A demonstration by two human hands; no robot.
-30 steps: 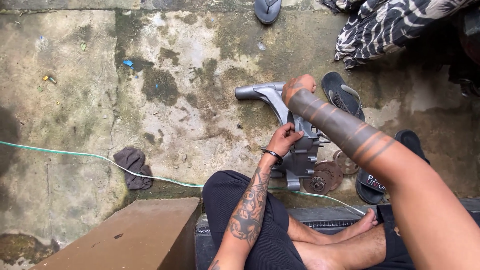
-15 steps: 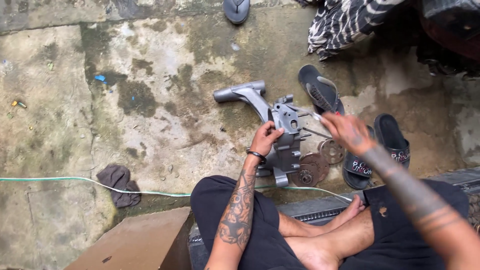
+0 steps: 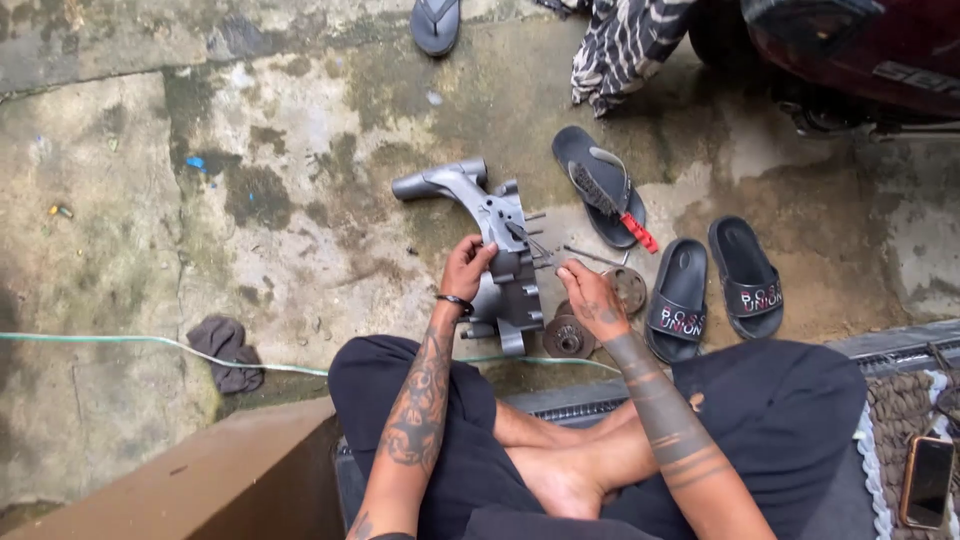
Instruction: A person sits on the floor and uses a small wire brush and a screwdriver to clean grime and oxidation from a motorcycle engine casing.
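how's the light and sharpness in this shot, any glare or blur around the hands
Head view: soft, even daylight with only faint shadows on the concrete floor and no strong glare, just a dull sheen on the grey metal casting; the left hand and right hand look reasonably sharp, with little motion blur; the phone at the frame's edge shows a slight reflection.

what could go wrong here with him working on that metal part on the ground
Small bolts lie loose on the stained concrete and could roll off or get lost. The grey metal casting is steadied only by the left hand, so it may tip as the right hand works. The round parts sit close to bare feet.
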